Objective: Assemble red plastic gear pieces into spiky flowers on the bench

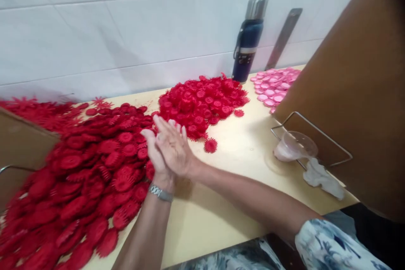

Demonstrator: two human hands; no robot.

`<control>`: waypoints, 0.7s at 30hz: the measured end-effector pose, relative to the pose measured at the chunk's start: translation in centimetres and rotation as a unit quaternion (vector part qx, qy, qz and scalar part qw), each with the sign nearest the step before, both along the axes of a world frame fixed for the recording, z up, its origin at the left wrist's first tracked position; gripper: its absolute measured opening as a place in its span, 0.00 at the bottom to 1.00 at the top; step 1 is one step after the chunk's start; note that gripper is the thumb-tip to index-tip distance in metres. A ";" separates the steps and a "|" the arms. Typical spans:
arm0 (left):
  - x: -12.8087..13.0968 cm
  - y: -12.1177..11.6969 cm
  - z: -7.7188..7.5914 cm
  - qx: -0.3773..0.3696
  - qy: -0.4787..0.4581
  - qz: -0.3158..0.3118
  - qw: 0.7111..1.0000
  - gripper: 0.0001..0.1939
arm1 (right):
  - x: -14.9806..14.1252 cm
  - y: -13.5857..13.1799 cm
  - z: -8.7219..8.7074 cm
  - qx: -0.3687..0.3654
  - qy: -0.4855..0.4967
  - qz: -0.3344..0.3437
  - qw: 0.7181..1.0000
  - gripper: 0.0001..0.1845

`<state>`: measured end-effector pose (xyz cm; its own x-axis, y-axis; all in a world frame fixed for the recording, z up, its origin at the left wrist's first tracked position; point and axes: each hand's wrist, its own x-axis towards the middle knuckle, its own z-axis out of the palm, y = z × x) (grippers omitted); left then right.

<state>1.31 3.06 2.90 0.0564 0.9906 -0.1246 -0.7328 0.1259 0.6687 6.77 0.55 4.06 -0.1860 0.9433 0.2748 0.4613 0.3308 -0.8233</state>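
Observation:
My left hand, with a metal-banded watch on its wrist, is held palm to palm with my right hand. The fingers of both hands are stretched out. Whether anything lies between the palms is hidden. Right beside my left hand spreads a large heap of dark red flower-shaped pieces with fringed edges. Just beyond my fingertips is a second pile of brighter red fringed pieces. One single red piece lies apart on the pale table, to the right of my hands.
Against the tiled wall stands a dark blue flask, near a dark flat strip. Pink round pieces lie by a brown panel with a wire handle. A clear plastic cup and crumpled white tissue sit at right.

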 end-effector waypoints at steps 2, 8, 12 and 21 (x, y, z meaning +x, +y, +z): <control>0.5 0.1 0.1 0.016 -0.019 -0.011 1.000 0.31 | 0.1 1.8 -0.2 0.013 0.015 -0.017 1.000 0.29; 1.6 -0.3 -0.2 0.029 -0.034 -0.061 0.997 0.27 | 1.2 2.8 -1.0 0.007 0.012 -0.024 1.000 0.30; 1.7 -0.2 -1.2 -0.034 -0.034 -0.083 0.995 0.25 | 1.5 1.8 -1.7 0.025 -0.027 -0.025 0.999 0.29; 0.4 0.4 0.1 -0.120 -0.029 -0.061 0.990 0.21 | 8.2 3.2 0.1 0.021 -0.010 -0.049 0.999 0.21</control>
<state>1.66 3.44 3.00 0.1875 0.9182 -0.3489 -0.7393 0.3658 0.5654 14.92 3.75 4.17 -0.0992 0.9450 0.3117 0.5102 0.3172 -0.7994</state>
